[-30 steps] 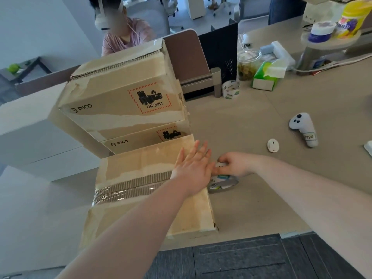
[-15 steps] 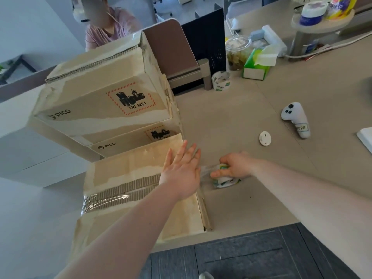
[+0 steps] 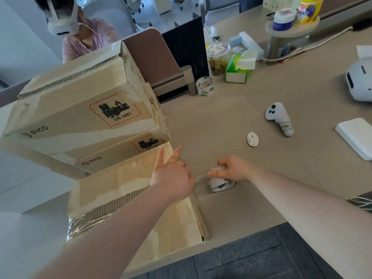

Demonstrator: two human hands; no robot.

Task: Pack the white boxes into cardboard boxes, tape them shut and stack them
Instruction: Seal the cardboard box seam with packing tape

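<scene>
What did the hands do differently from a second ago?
The left hand was flat on the near cardboard box; now it has curled at the box's right edge. The right hand lifted the tape roll upright, stretching clear tape. The stacked boxes stayed put.

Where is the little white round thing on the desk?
The small white round disc lies on the desk, right of the cardboard boxes, just left of the white controller.

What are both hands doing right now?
Left hand: pinching the clear tape at the box edge.
Right hand: holding the tape roll.
</scene>
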